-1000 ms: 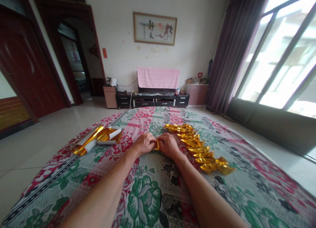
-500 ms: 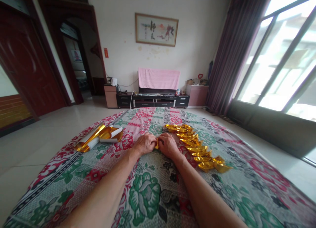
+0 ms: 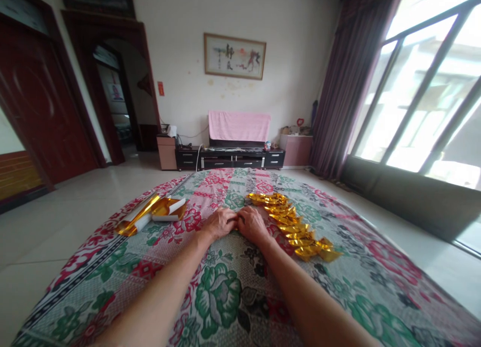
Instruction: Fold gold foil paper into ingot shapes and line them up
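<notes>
Closed in on each other since half a second ago, a person's left hand (image 3: 221, 222) and right hand (image 3: 253, 225) meet at the fingers, hiding the bit of gold foil that showed between them. Fingers curl inward on both; whether they grasp the foil or are merely clenched cannot be told.

Both hands rest well inside the far edge of a round counter (image 3: 218, 297). Patterned cloth stretches between them and the curled gold sheets (image 3: 160, 206) near the left edge. Room is tighter at right, where folded gold pieces (image 3: 287, 217) lie just beside the right hand, their row slanting from near the far edge toward the near right.

Red, green and gray flowers cover the tablecloth (image 3: 376, 267). Beyond the far edge, pale floor tiles (image 3: 108, 186) run to a low black cabinet (image 3: 216, 164); a window (image 3: 417, 96) brightens the right side.

Counted: two hands, one framed picture (image 3: 235, 56), one pink cloth (image 3: 239, 126). Folded pieces and curled sheets overlap too closely to number.
</notes>
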`<control>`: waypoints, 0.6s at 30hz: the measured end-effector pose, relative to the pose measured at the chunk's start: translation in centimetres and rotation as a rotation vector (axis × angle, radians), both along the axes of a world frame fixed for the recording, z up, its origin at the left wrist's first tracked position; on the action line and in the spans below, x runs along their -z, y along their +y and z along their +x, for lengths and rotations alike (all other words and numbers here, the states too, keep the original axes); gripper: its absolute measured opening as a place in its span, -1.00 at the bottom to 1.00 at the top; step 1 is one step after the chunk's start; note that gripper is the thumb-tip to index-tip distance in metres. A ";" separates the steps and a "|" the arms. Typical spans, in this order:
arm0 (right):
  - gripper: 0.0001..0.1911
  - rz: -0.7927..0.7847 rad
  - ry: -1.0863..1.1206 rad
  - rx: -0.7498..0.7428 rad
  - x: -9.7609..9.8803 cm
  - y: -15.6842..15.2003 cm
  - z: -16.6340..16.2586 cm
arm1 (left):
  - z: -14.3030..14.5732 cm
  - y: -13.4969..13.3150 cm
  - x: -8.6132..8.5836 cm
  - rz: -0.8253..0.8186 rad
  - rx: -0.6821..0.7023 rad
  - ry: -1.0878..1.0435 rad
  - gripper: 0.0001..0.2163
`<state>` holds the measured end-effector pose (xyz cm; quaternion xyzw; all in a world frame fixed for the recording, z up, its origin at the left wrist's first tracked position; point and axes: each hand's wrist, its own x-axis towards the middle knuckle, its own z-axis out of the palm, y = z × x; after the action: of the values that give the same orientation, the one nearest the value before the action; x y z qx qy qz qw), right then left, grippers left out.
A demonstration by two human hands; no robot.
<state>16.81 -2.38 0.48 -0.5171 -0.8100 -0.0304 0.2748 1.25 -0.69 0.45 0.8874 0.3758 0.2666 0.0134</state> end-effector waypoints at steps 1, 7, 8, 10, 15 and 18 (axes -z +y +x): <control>-0.76 -0.010 -0.008 0.015 -0.1 -0.1 -0.1 | 0.0 0.0 0.1 0.002 0.011 0.012 -0.82; -0.72 -0.032 -0.034 0.093 -0.4 -1.3 -0.1 | 0.1 -0.2 0.5 0.005 -0.018 0.024 -0.79; -0.70 -0.036 -0.043 0.097 -0.4 -1.5 0.0 | 0.1 -0.2 0.5 0.003 -0.021 0.026 -0.79; -0.69 -0.054 -0.060 0.111 -0.4 -1.9 0.2 | 0.2 -0.4 0.5 0.000 -0.029 0.025 -0.79; -0.66 -0.054 -0.063 0.164 -0.3 -2.3 0.3 | 0.2 -0.3 0.7 0.011 -0.038 0.019 -0.78; -0.65 -0.065 -0.057 0.180 -0.3 -2.3 0.3 | 0.2 -0.2 0.8 0.013 -0.041 0.012 -0.78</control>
<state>17.07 -4.71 0.75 -0.5955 -0.7682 -0.0435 0.2310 1.41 -0.93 -0.33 0.8812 0.3920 0.2641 0.0001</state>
